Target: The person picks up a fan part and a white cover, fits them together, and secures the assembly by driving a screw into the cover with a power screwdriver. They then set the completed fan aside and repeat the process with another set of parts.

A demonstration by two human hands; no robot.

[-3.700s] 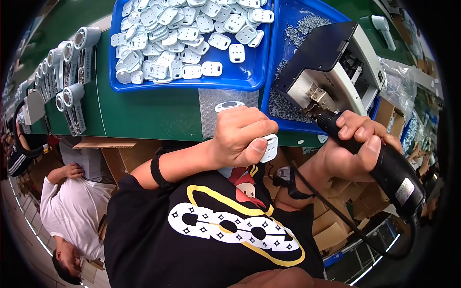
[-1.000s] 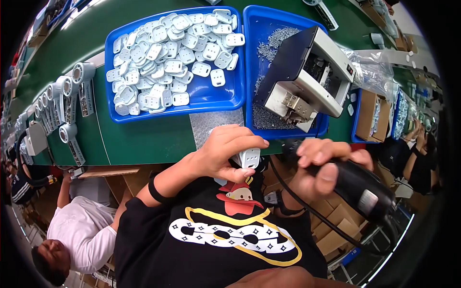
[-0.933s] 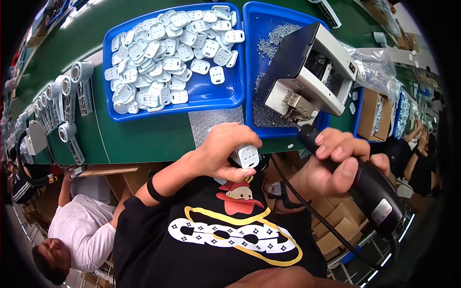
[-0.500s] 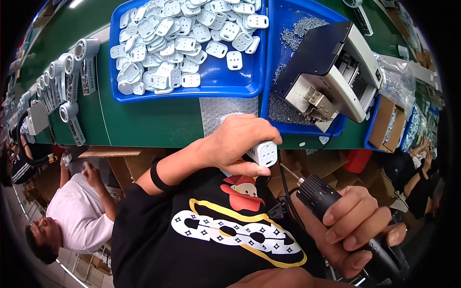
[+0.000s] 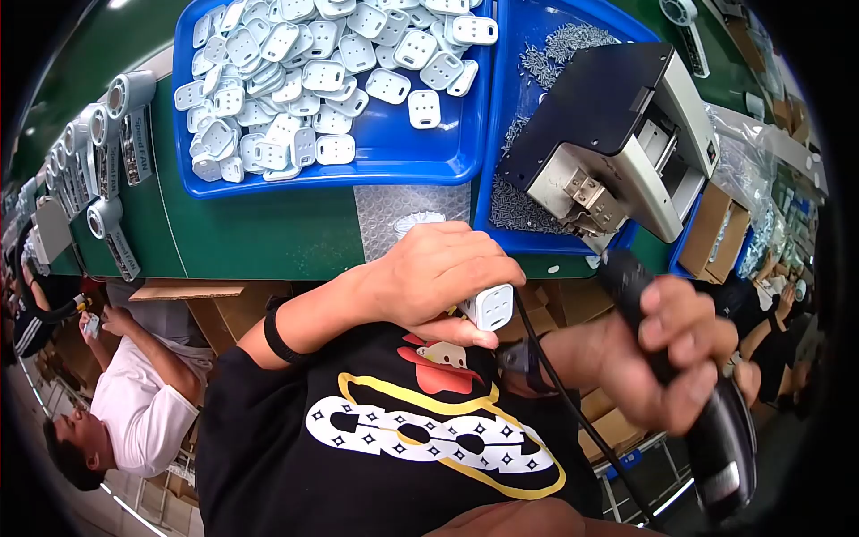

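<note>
My left hand [image 5: 438, 273] is closed around a white handle-like housing [image 5: 491, 308] in front of the bench edge. Its square end, with rounded corners and small holes, pokes out between thumb and fingers. In my right hand [image 5: 667, 362] a black electric screwdriver [image 5: 723, 447] is gripped, with its nose pointing up and to the left. That nose comes close to the metal front of a boxy screw feeder [image 5: 582, 98]. Motion blurs the hand and tool, so I cannot make out the bit's tip. A black cable hangs between my hands.
A blue tray [image 5: 403, 166] of white caps lies on the green bench. Another blue tray [image 5: 490, 210] holds loose screws and the feeder. Upright white fans [image 5: 134, 125] stand at the left. Bubble wrap [image 5: 376, 215] lies before me; a cardboard box [image 5: 714, 234] is at right. Other people sit nearby.
My right hand has swung the screwdriver upward, from beside the white housing to close by the feeder. My left hand keeps its hold on the housing. The whole view has shifted slightly.
</note>
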